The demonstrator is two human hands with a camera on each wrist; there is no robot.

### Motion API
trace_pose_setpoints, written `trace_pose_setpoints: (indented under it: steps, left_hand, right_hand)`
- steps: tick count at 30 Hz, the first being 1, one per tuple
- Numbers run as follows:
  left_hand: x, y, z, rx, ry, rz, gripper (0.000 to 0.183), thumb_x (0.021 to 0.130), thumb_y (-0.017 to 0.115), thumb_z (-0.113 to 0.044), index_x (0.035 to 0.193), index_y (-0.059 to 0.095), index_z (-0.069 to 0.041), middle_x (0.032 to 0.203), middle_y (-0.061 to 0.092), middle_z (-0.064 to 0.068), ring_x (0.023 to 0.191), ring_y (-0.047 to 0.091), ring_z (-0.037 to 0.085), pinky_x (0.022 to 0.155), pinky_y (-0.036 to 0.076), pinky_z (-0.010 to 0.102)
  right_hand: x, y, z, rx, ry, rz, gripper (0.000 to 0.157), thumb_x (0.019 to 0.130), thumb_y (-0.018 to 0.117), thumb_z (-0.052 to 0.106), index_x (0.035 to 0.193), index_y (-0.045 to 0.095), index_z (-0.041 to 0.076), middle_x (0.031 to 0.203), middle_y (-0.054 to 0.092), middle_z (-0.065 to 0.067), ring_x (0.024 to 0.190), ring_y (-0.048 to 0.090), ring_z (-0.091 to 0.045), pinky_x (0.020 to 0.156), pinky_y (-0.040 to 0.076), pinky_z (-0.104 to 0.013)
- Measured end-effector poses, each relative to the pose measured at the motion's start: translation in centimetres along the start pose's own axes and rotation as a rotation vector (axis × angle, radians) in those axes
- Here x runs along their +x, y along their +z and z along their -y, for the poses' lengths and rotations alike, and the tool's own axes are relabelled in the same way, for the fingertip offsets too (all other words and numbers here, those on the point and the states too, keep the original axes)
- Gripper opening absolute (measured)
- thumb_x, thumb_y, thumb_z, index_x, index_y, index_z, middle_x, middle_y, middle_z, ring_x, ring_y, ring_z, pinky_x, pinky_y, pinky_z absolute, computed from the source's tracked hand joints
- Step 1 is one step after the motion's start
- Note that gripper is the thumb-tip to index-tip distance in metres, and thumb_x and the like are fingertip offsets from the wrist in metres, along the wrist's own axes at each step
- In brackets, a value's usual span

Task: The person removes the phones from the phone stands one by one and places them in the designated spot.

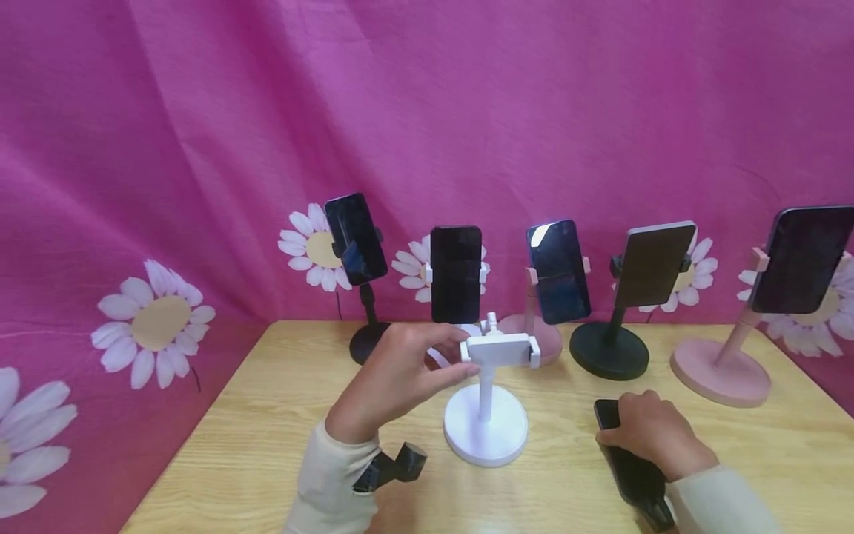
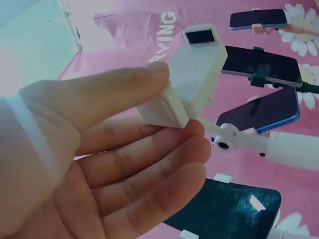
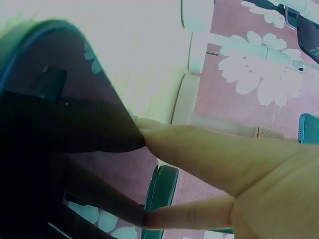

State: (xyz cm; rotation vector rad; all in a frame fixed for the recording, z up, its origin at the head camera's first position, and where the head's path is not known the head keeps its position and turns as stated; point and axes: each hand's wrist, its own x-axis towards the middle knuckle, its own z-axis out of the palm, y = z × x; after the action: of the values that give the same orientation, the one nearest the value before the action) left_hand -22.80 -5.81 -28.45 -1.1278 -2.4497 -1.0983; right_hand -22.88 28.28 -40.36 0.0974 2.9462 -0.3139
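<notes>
A white phone stand point(image 1: 485, 437) with a round base stands upright on the table, its clamp point(image 1: 502, 351) holding no phone. My left hand point(image 1: 396, 378) pinches the clamp's left end between thumb and fingers; the left wrist view shows the thumb point(image 2: 119, 89) on the movable end, the other fingers spread behind it. To the right, a black phone point(image 1: 630, 471) is low over the wooden table, and my right hand point(image 1: 657, 434) grips it from above. In the right wrist view the phone's glossy screen point(image 3: 114, 164) mirrors the fingers. Whether the phone touches the table I cannot tell.
Several stands with phones line the table's back: a black one point(image 1: 365, 341), a phone point(image 1: 456, 274) in a white clamp, a pink one point(image 1: 543, 345), another black one point(image 1: 610, 352) and a pink one point(image 1: 720, 373) at right. A flowered pink cloth point(image 1: 427, 111) hangs behind.
</notes>
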Motion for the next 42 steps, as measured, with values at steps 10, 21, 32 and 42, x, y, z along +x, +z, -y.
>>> trace_pose_setpoints:
  steps: [10,21,32,42]
  left_hand:
    - [-0.3,-0.6,0.0,-0.013,0.008,-0.054,0.031,0.077,0.082,-0.016,0.105,0.074,-0.009,0.089,0.072,-0.002,0.074,0.065,0.003,0.067,0.055,0.020]
    - [-4.3,-5.0,2.2,0.101,-0.183,-0.082,0.035,0.076,0.082,-0.016,0.109,0.073,-0.009,0.095,0.071,-0.002,0.080,0.066,0.010,0.071,0.056,0.024]
    - [-8.5,-10.2,5.3,0.330,-0.208,-0.251,0.034,0.076,0.080,-0.005,0.109,0.072,-0.005,0.093,0.073,0.006,0.080,0.070,0.019,0.068,0.058,0.037]
    - [-10.4,-13.5,9.1,0.503,-0.229,-0.402,0.035,0.077,0.079,-0.003,0.110,0.069,0.004,0.085,0.072,0.016,0.072,0.070,0.027,0.062,0.042,0.004]
  right_hand:
    - [-0.1,0.2,-0.4,0.006,0.012,-0.003,0.071,0.072,0.078,0.052,0.102,0.058,-0.010,0.083,0.052,-0.021,0.071,0.051,-0.033,0.060,0.046,-0.046]
    - [0.2,0.5,-0.3,0.000,0.031,0.000,0.073,0.071,0.078,0.054,0.104,0.059,-0.009,0.085,0.051,-0.021,0.073,0.051,-0.034,0.059,0.046,-0.047]
    - [0.5,0.4,-0.3,-0.015,0.021,0.003,0.077,0.071,0.077,0.057,0.104,0.058,-0.010,0.086,0.049,-0.022,0.073,0.050,-0.033,0.058,0.046,-0.047]
    - [0.5,0.7,-0.5,-0.028,0.021,0.034,0.078,0.071,0.076,0.059,0.102,0.058,-0.010,0.085,0.048,-0.021,0.072,0.049,-0.033,0.058,0.046,-0.046]
